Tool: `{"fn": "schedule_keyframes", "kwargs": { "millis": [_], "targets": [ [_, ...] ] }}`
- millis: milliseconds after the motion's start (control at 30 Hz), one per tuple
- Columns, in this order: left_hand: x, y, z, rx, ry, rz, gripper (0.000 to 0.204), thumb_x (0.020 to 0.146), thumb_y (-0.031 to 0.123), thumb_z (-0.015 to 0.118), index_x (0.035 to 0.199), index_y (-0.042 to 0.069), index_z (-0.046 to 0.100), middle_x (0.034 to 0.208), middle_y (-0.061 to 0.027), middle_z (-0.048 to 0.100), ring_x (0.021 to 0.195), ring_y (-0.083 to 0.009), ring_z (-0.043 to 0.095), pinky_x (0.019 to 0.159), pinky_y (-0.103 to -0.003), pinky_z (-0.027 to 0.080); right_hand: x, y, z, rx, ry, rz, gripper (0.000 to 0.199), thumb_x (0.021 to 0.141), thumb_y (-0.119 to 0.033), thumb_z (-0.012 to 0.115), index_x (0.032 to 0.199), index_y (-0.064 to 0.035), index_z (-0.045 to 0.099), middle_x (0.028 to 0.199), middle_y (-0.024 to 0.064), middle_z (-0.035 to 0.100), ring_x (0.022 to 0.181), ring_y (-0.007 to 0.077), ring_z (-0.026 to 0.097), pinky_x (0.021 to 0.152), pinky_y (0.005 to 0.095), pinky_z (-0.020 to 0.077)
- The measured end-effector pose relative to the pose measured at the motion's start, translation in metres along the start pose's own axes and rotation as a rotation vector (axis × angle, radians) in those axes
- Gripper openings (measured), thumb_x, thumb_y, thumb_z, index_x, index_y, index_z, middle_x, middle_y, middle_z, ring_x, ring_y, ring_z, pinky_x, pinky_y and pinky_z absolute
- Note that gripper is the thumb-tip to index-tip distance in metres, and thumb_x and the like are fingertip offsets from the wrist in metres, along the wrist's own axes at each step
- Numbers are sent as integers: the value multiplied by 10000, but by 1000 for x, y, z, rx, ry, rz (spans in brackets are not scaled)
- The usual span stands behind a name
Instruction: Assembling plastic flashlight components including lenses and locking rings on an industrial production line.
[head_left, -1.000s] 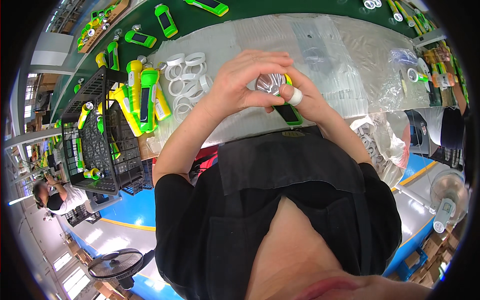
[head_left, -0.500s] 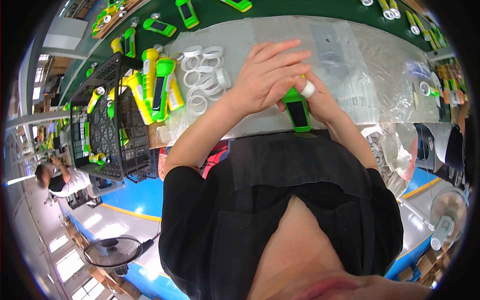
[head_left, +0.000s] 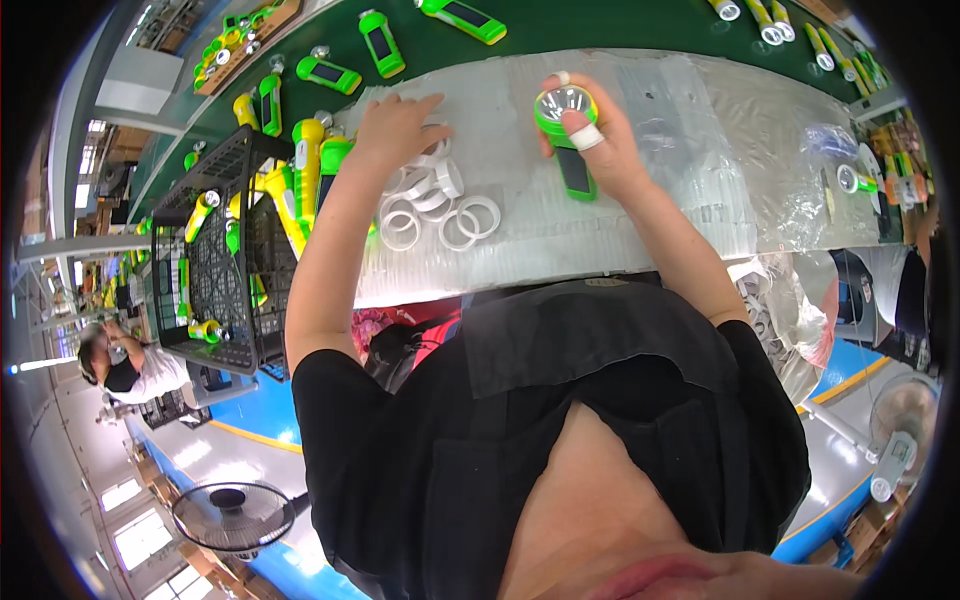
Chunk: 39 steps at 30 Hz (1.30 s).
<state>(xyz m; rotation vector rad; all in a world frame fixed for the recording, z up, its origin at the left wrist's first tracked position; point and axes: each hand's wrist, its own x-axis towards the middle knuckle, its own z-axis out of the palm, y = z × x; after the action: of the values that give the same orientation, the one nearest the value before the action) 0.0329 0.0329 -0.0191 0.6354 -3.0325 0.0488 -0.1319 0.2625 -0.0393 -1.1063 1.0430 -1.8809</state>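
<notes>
Right hand (head_left: 598, 150) clenched around a green flashlight (head_left: 568, 140), held just above the plastic-covered bench (head_left: 700, 130) at the far right of the work area. Long axis of the flashlight near-to-far, reflector head at the far end and facing up toward the camera, dark panel on the body toward the near side. Taped fingertip across the rim of the head.

Left hand (head_left: 395, 128) released, fingers spread, resting on the far edge of a loose pile of white rings (head_left: 440, 205) (flat on the bench, some overlapping). Rings to the left of the flashlight and slightly nearer; left hand touching them, right hand well apart from them. Cannot tell whether a ring is pinched under the left fingers.

Black crate (head_left: 215, 270) with yellow and green flashlights at the left bench edge.
</notes>
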Motion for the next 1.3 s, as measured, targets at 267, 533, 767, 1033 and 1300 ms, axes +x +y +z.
{"fn": "schedule_keyframes", "kwargs": {
  "millis": [267, 533, 767, 1033, 1300],
  "targets": [
    [9, 44, -49, -1297, 156, 20, 345, 943, 232, 635, 1255, 89, 592, 1111, -63, 635, 975, -131, 600, 807, -276, 500, 1, -3, 0, -14, 28, 24, 312, 947, -225, 604, 1205, -74, 514, 878, 58, 592, 705, 124, 570, 637, 277, 498],
    [-4, 115, -41, -978, 579, 331, 254, 671, 104, 860, 860, 69, 694, 1127, -80, 621, 948, -196, 637, 812, -298, 513, 4, 2, -1, -40, 68, 16, 371, 967, -253, 576, 1271, -59, 486, 975, 66, 600, 786, 132, 595, 655, 284, 509],
    [-3, 117, -39, -832, 652, 355, 288, 644, 166, 877, 871, 94, 714, 1102, -74, 614, 924, -220, 613, 753, -331, 513, 0, -3, -9, 141, -41, 45, 451, 994, -328, 520, 1351, -62, 447, 1120, 77, 593, 943, 170, 619, 811, 312, 518],
    [-5, 127, -54, -792, 504, 371, 316, 669, 167, 867, 919, 65, 703, 1120, -71, 624, 993, -207, 614, 825, -319, 503, 4, -30, -48, -401, -127, -257, 441, 834, -155, 757, 1235, -64, 598, 1228, 65, 617, 1133, 186, 588, 995, 340, 466],
    [3, 154, -49, -824, 363, 359, 459, 658, 218, 869, 942, 80, 536, 949, -88, 662, 893, -307, 652, 757, -395, 521, 32, -129, -52, -1101, -551, -184, 400, 723, -126, 776, 1078, -21, 626, 894, 65, 571, 778, 204, 562, 718, 328, 477]
  ]
}}
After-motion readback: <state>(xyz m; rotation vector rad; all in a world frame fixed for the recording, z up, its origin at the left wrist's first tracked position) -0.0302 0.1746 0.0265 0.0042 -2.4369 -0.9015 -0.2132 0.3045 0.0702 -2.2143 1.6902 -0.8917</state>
